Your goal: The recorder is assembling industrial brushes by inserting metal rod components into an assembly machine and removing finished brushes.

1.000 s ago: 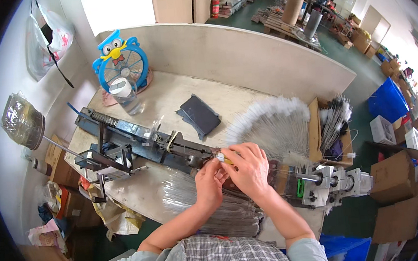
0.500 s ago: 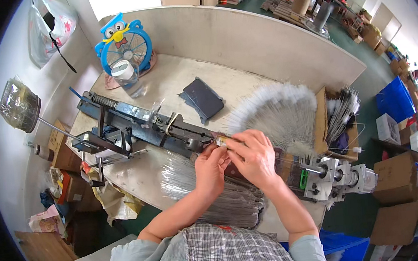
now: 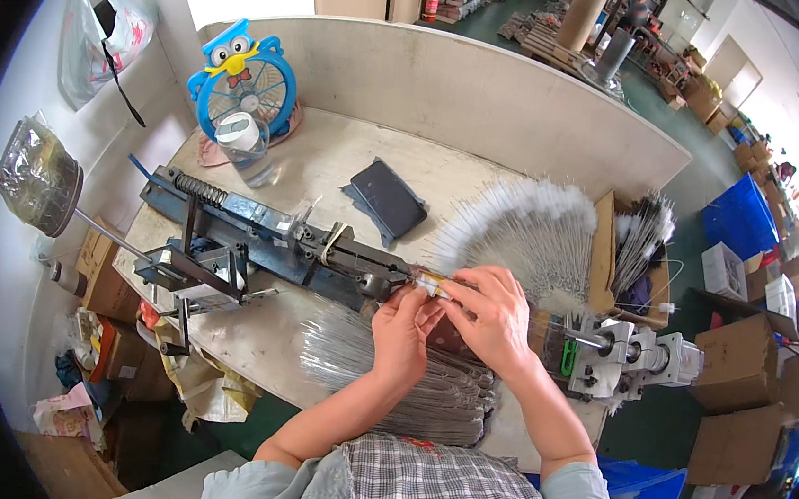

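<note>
My left hand (image 3: 400, 336) and my right hand (image 3: 493, 315) meet at the right end of a long dark metal bench fixture (image 3: 274, 230). Both are closed, thumbs and fingers pinched together. Between the fingertips shows a small white-and-yellow piece (image 3: 432, 284), which lies against the end of the fixture; its exact kind is too small to make out. Under my wrists lies a thick bundle of thin metal wires (image 3: 431, 394). Beyond my right hand, many thin wire brushes with white bristle tips (image 3: 521, 229) are fanned out on the table.
A dark phone (image 3: 388, 198), a clear cup with a white lid (image 3: 243, 147) and a blue cartoon fan (image 3: 248, 90) stand behind the fixture. At right are a silver motor-like spindle unit (image 3: 627, 355) and a cardboard box of brushes (image 3: 609, 255). A low partition (image 3: 462, 92) edges the table.
The whole view has shifted slightly. My fingers stay at the fixture's end, a little rearranged, and more of the white-and-yellow piece shows between them.
</note>
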A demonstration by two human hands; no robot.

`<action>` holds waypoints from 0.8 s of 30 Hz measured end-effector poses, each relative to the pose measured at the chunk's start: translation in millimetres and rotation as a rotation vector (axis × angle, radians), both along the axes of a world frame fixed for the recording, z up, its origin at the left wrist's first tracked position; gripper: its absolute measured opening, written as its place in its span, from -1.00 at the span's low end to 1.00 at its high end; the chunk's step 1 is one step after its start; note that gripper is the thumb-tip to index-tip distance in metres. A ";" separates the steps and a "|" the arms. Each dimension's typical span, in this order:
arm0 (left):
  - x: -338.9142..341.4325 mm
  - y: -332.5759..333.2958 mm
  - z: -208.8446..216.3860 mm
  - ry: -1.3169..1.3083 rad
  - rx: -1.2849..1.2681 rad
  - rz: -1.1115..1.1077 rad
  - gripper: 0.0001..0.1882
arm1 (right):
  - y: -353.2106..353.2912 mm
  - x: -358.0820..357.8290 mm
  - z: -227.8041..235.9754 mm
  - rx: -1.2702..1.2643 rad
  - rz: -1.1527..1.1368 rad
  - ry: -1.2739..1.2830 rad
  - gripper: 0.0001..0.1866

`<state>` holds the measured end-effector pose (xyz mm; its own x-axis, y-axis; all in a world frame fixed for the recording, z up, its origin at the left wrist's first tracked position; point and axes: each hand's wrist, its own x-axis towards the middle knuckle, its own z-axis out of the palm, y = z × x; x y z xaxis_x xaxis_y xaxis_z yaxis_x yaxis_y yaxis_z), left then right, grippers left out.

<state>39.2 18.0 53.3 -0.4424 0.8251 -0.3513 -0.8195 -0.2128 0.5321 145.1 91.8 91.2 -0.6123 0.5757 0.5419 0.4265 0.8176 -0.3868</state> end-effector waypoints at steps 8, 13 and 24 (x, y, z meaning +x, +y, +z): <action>-0.5 -0.1 -3.7 0.072 0.017 -0.044 -0.86 | -4.6 -2.3 -2.1 -0.011 0.000 -0.001 -0.76; 1.4 1.4 2.3 0.071 -0.022 -0.031 -0.86 | -6.0 -0.1 -5.2 0.017 -0.032 0.017 -0.77; 0.1 -1.4 5.8 -0.081 -0.011 0.019 -0.88 | -6.8 -9.6 -4.9 0.047 -0.088 0.064 -0.75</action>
